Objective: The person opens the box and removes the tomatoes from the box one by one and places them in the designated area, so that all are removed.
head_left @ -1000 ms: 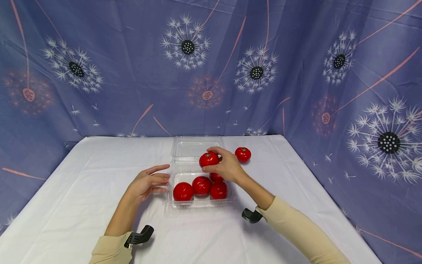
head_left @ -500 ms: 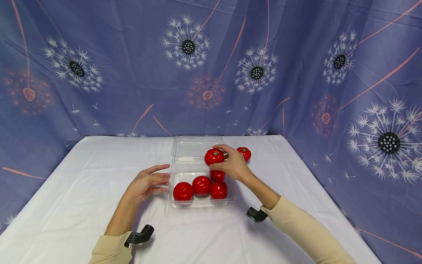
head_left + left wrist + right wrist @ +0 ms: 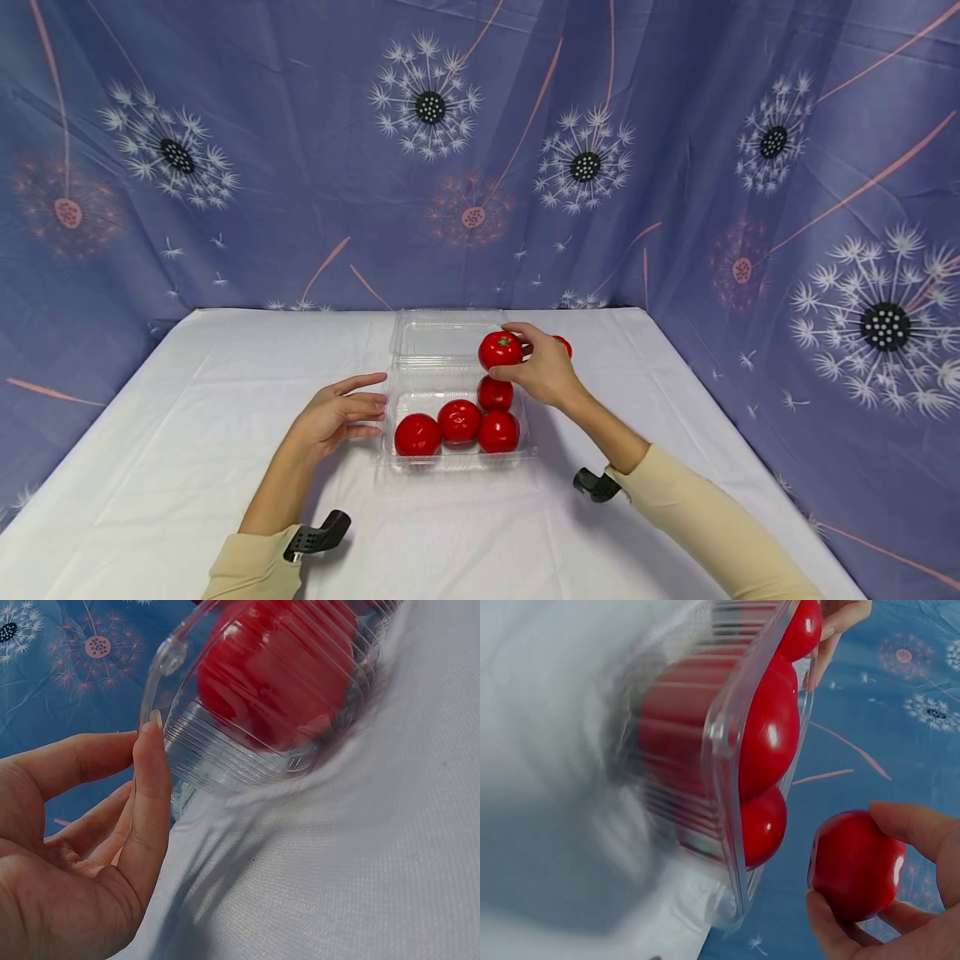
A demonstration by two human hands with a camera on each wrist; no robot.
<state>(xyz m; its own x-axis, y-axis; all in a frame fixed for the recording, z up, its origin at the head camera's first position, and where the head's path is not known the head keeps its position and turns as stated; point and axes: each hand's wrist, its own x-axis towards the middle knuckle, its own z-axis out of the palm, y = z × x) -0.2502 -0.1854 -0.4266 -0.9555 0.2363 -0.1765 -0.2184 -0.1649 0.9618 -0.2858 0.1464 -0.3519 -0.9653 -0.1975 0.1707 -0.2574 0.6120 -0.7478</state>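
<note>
My right hand [image 3: 550,371] holds a glossy red tomato [image 3: 499,351] with a green stem mark, raised over the back right part of a clear plastic clamshell container [image 3: 457,463]. In the right wrist view, the thumb and fingers grip that tomato [image 3: 857,866] around its sides, apart from the container. Several red tomatoes sit in the container along its front and right side, among them a front left tomato [image 3: 417,436]. My left hand [image 3: 330,417] touches the container's left rim; the left wrist view has its fairly straight fingertips against the edge [image 3: 154,697].
The container's lid [image 3: 431,337] lies folded back behind it. Another tomato [image 3: 564,346] rests on the white tablecloth [image 3: 187,433], mostly hidden behind my right hand. A blue patterned curtain [image 3: 300,167] hangs along the back and right of the table.
My right hand has carried its tomato back and to the right, uncovering the tomato in the container's right side and covering more of the one outside. The left hand stays put.
</note>
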